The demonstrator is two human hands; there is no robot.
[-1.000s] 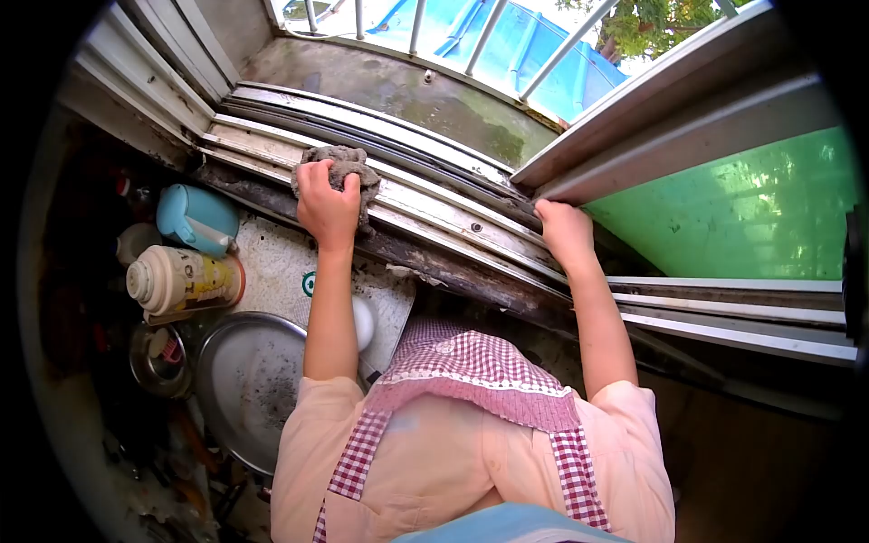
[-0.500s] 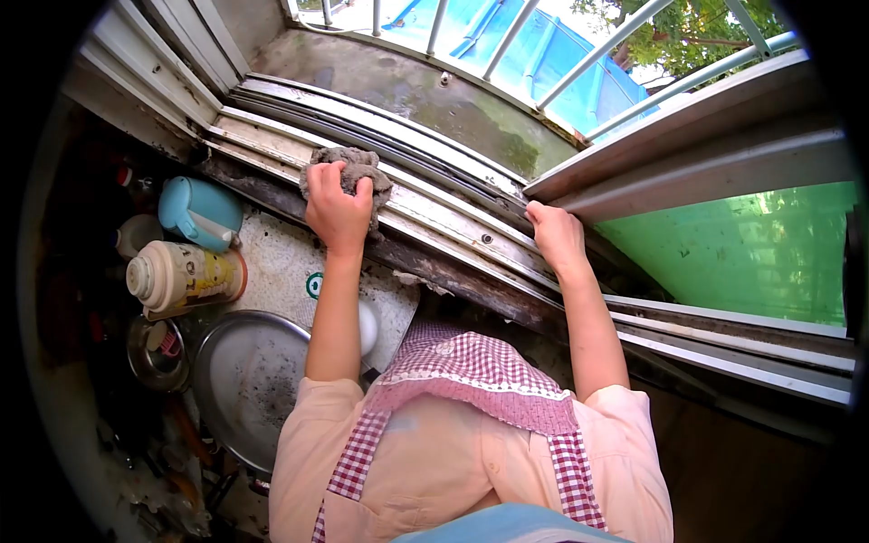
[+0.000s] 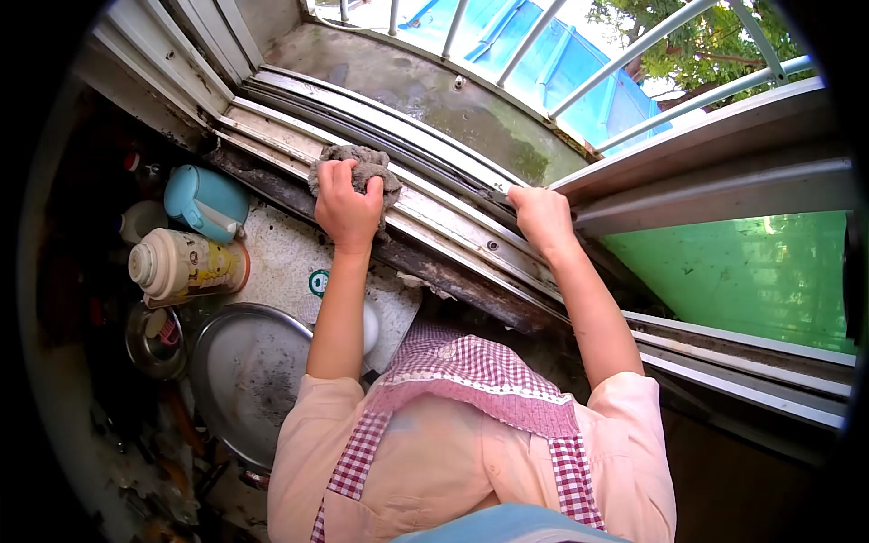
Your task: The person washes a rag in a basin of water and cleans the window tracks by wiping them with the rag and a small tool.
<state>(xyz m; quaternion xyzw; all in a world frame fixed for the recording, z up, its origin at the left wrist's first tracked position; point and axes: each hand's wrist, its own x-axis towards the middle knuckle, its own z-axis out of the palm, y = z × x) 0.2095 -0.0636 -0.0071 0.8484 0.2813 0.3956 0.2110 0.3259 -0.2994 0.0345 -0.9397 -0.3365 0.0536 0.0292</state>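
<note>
My left hand [image 3: 348, 210] is closed around a crumpled grey rag [image 3: 380, 184], pressing it on the white window track [image 3: 434, 215]. Farther right along the same track, my right hand [image 3: 543, 220] is closed, thumb and finger together. A small, thin, dark tool [image 3: 501, 198] sticks out from its fingertips toward the track grooves; most of it is hidden in the hand, so its kind cannot be made out. Dirt and wear mark the track and the dark ledge [image 3: 471, 294] below it.
A pale blue jug [image 3: 206, 204], a cream thermos [image 3: 190, 265], a metal bowl [image 3: 145, 362] and a large round pan [image 3: 244, 380] are on the left. White bars [image 3: 520, 41] stand outside. A green-tinted window pane [image 3: 742, 271] is at the right.
My right hand has moved up and left relative to the track, and more of the dark tool shows. The left hand stays on the rag in nearly the same place. The view has shifted slightly.
</note>
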